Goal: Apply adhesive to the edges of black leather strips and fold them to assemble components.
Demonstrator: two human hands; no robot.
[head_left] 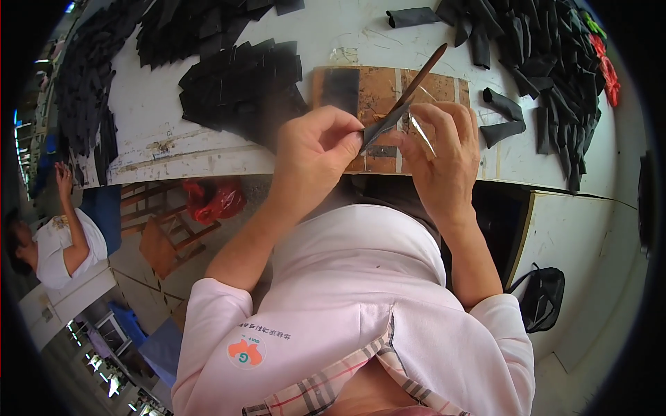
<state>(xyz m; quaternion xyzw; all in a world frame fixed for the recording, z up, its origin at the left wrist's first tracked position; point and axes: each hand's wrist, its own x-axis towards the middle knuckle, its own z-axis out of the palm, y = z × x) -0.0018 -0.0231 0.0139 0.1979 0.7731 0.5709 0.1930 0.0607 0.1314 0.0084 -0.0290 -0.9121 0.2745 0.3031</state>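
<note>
Left hand: our left hand (316,149) pinches the near end of a black strip (380,127), thumb and forefinger closed on it just above the table edge.
Right hand: our right hand (440,149) is curled, fingers closed around a thin tool (420,76) and the far part of the strip; a bit of clear film (421,132) shows against the palm.
Strip: it lies between the two hands, held in the air over the brown board (378,90), narrow and slightly folded.
Tool: a slim brown stick, tilted up and away to the right, its lower end hidden at the strip between our fingers.
How to do it well: we judge the strip needs to stay taut, so we keep both pinches firm and close together, and work the tool tip along the fold without letting it slip toward the thumb.
Watch: the film is hard to see; we cannot tell whether it is stuck to the strip.
Around: piles (236,76) of black pieces lie on the white table (149,111), more pieces (548,62) at the right; another person (55,243) sits well apart at the left.
</note>
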